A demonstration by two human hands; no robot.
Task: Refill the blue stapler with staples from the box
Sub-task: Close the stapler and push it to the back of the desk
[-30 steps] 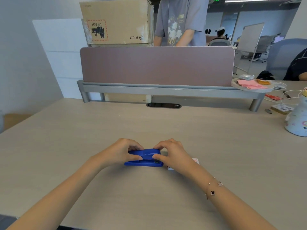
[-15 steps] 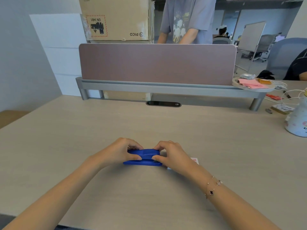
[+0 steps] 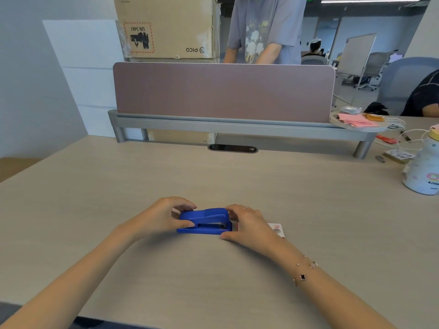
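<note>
The blue stapler (image 3: 204, 220) lies closed on the wooden desk (image 3: 213, 269), its long side facing me. My left hand (image 3: 164, 216) grips its left end, thumb on the near side and fingers curled over the top. My right hand (image 3: 247, 224) is at the stapler's right end, fingertips touching the top edge and thumb resting on the desk. The small white and red staple box (image 3: 276, 230) lies on the desk just behind my right hand, mostly hidden by it.
A mauve partition screen (image 3: 223, 91) on a grey shelf crosses the back of the desk. A white patterned bottle (image 3: 422, 169), cables and small items sit at the far right. A cardboard box (image 3: 166, 27) and a standing person (image 3: 266, 29) are beyond the screen.
My right hand has eased back off the stapler's right end, so more of the blue body and its metal front show. The left hand keeps its grip.
</note>
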